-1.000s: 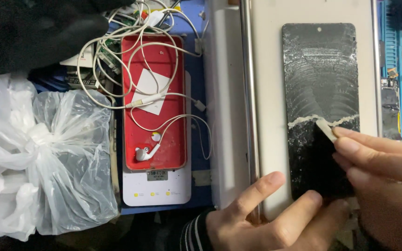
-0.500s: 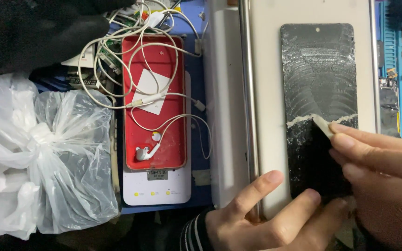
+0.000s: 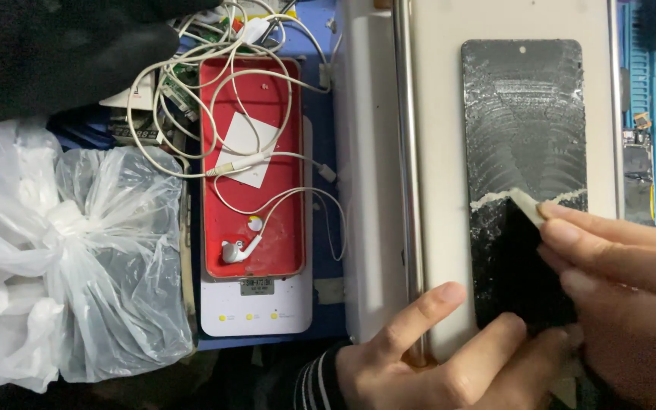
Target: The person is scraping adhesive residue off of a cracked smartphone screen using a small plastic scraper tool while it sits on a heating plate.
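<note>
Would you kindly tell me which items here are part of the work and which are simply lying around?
In use:
dark phone panel
pale scraper in right hand
left hand steadying the grey plate

Lying about:
red tray
white earphones
plastic bag

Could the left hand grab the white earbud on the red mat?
Probably yes. The left hand rests by the phone screen, and the earbud lies uncovered on the red mat, with nothing between them.
</note>
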